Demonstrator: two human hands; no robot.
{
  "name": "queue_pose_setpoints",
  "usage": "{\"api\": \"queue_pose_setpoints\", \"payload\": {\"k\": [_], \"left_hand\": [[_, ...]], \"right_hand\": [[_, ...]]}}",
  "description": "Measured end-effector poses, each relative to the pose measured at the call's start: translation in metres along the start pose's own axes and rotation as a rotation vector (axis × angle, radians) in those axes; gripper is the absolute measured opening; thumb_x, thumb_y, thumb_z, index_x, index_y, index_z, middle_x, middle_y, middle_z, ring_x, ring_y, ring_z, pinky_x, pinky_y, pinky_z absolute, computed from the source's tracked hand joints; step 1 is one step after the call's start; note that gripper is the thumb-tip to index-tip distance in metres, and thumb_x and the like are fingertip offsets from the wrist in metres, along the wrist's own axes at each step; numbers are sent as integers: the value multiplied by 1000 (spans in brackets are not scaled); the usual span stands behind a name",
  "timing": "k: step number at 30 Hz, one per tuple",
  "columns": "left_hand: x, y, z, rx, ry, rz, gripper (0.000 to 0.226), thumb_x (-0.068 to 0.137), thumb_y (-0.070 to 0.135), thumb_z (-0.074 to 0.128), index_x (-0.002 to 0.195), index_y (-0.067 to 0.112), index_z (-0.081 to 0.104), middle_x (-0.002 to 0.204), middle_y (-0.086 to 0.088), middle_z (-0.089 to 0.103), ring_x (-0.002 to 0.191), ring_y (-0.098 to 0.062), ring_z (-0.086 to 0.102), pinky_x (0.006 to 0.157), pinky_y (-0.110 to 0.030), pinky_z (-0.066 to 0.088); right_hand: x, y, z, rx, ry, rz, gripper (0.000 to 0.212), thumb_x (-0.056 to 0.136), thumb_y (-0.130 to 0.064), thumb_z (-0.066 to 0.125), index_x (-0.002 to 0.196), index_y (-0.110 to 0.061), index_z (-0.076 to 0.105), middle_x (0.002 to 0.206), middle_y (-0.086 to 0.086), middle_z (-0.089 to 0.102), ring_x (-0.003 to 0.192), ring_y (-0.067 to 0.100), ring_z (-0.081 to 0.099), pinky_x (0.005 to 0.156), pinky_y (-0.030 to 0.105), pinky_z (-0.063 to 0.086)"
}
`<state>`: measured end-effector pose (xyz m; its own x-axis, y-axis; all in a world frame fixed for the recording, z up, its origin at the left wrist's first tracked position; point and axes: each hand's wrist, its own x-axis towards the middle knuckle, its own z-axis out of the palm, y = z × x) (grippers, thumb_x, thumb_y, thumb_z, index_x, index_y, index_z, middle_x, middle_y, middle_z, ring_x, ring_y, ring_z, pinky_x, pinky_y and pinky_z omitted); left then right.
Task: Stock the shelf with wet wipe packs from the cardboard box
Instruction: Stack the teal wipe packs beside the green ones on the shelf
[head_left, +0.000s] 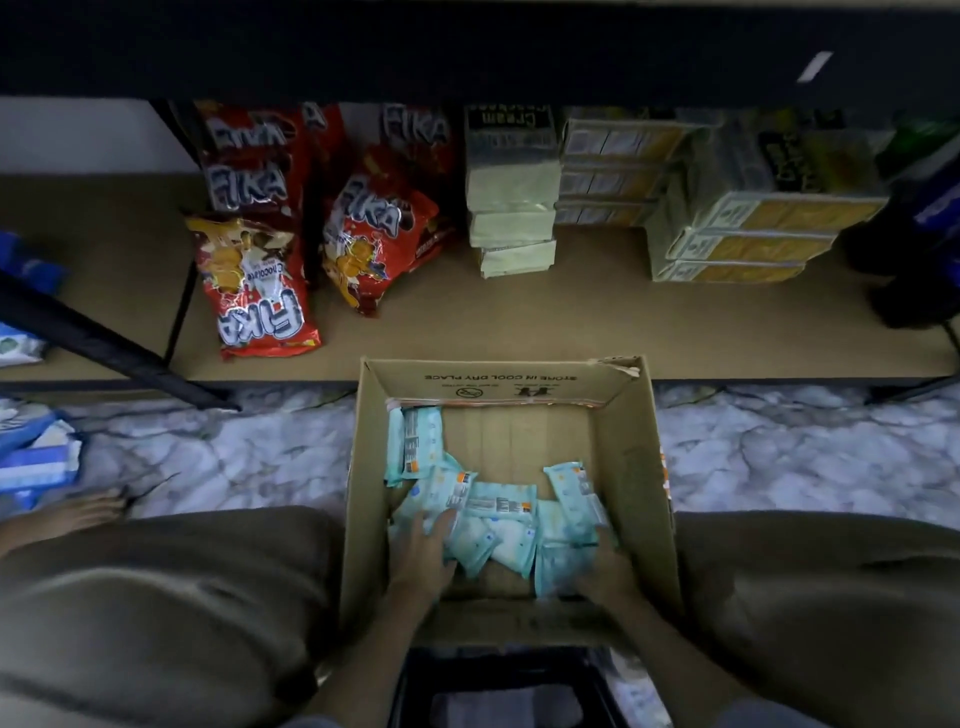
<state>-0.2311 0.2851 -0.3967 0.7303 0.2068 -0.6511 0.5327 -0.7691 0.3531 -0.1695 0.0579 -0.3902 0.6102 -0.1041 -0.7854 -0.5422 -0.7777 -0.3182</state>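
Several pale-blue wet wipe packs (493, 514) are lying jumbled in the open cardboard box (639, 467), long axes pointing every way. The left hand (423, 556) is pressing flat, fingers spread, on them; the right hand's (605, 571) grip is blurred, unclear.

Dim light, white marbled floor (779, 462), dark shelving frame (104, 338).

This looks like a small shop or its stockroom — a low metal-framed shelf (519, 332) carries red snack bags (260, 291) in a row and stacked packs of boxed goods (748, 234), several of each kind. An open cardboard box (644, 467) of stock stands on the marbled floor (779, 457).
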Motion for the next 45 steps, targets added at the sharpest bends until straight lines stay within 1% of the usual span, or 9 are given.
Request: {"api": "queue_pose_setpoints", "payload": {"k": [3, 9, 12, 15, 19, 21, 25, 33, 45], "left_hand": [[10, -9, 9, -104, 7, -103, 91, 79, 30, 68, 147, 30, 7, 150, -18, 4, 141, -34, 12, 115, -35, 20], [34, -11, 23, -413, 43, -124, 100, 68, 12, 80, 145, 19, 17, 146, -24, 20, 139, -35, 18, 113, -38, 24], [47, 7, 22, -409, 25, -76, 88, 72, 21, 78, 143, 26, 27, 142, -16, 25, 135, -31, 27, 106, -32, 29], [61, 20, 14, -257, 141, -78, 70, 72, 45, 73, 133, 32, 42, 138, -9, 27, 127, -29, 31, 102, -34, 32], [78, 34, -1, -182, 199, -77, 70, 76, 47, 67, 137, 32, 36, 142, -8, 20, 127, -29, 25, 102, -39, 32], [84, 39, -1, -161, 147, -76, 78, 74, 42, 71, 140, 34, 30, 142, -9, 18, 127, -32, 26, 103, -40, 33], [88, 43, 6, -197, 53, -110, 96, 68, 28, 80, 143, 36, 20, 144, -13, 9, 128, -36, 30, 102, -41, 36], [90, 39, -3, -402, 7, -5, 83, 72, -1, 71, 140, 29, 33, 120, -14, 50, 113, -29, 50, 83, -23, 40], [22, 81, -99, -512, 237, 304, 81, 63, 3, 81, 132, 21, 43, 132, -6, 49, 122, -22, 46, 87, -14, 32]], "right_hand": [[7, -5, 10, 55, 27, -16, 112, 62, -9, 82, 148, -12, 10, 146, 20, 31, 133, 32, 35, 104, 36, 35], [30, -18, 32, 135, 25, -33, 127, 61, -12, 85, 143, -22, -11, 149, 19, 27, 136, 32, 30, 107, 42, 34], [39, -30, 32, 140, 30, -25, 109, 72, -11, 78, 148, -15, 0, 147, 21, 27, 134, 34, 33, 103, 37, 34], [46, -41, 22, -48, 126, -32, 94, 77, -35, 72, 148, -27, 11, 141, 21, 26, 125, 39, 39, 100, 40, 39], [63, -64, 9, -250, 297, -198, 72, 80, -43, 64, 142, -28, 32, 133, 18, 34, 119, 35, 39, 97, 40, 37], [75, -75, 2, -355, 329, -248, 72, 81, -44, 62, 143, -28, 29, 133, 18, 32, 117, 36, 36, 98, 40, 34], [94, -75, -7, -560, 123, -219, 84, 84, -43, 59, 148, -34, 5, 146, 16, 20, 129, 33, 29, 105, 40, 29], [90, -79, -16, -492, -17, -207, 85, 80, -28, 67, 146, -39, 14, 133, 16, 41, 120, 33, 47, 98, 34, 43], [-25, -136, -81, -412, 205, -421, 86, 73, -41, 70, 143, -43, 18, 125, 9, 42, 114, 30, 53, 90, 34, 44]]}}
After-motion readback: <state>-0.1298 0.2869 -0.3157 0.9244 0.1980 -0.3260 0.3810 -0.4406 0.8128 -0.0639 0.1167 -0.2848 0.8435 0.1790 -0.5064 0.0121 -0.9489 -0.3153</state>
